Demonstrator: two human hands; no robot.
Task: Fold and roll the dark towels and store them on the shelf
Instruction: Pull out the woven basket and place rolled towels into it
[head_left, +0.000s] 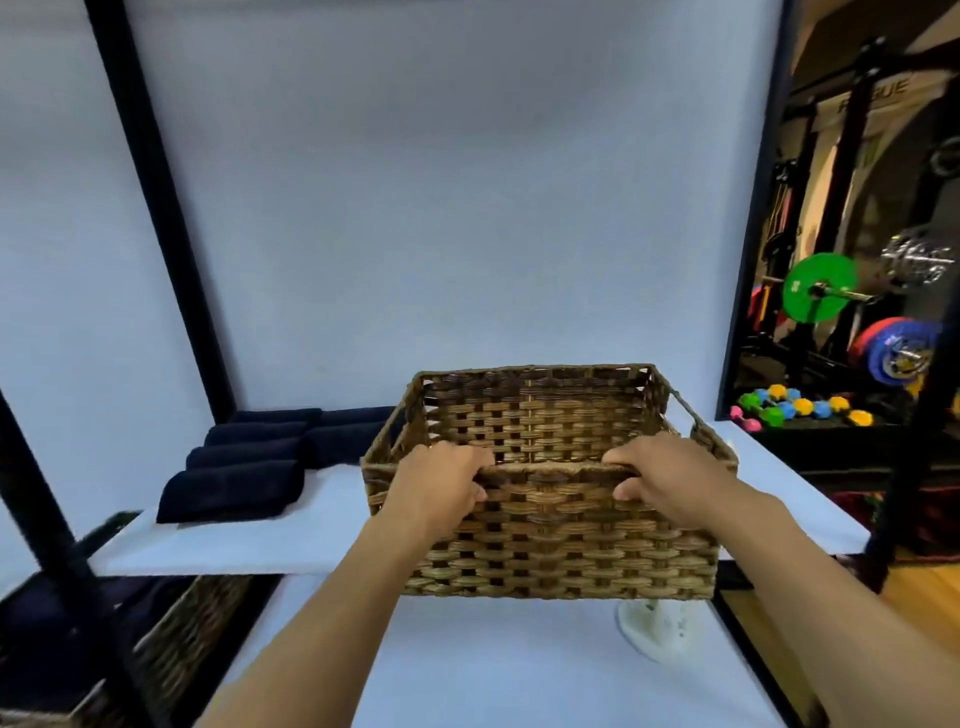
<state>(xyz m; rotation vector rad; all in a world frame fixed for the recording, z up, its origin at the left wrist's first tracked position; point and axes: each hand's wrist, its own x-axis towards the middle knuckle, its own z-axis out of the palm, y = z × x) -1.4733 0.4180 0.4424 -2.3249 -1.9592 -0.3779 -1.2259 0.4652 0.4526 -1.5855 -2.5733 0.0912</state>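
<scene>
A brown woven basket (550, 540) sits on the white shelf board (249, 545), its front overhanging the shelf's edge. Nothing shows inside it. My left hand (441, 483) and my right hand (660, 478) both grip the near rim, fingers curled over the top and thumbs on the front wall. Several dark rolled towels (231, 491) lie in rows on the left part of the same shelf, beside the basket.
Black shelf posts (150, 197) rise on the left and right. A second woven basket (171, 639) with dark cloth stands on the lower level at left. A white object (660, 629) stands below the basket. Gym weights (821, 293) fill the right background.
</scene>
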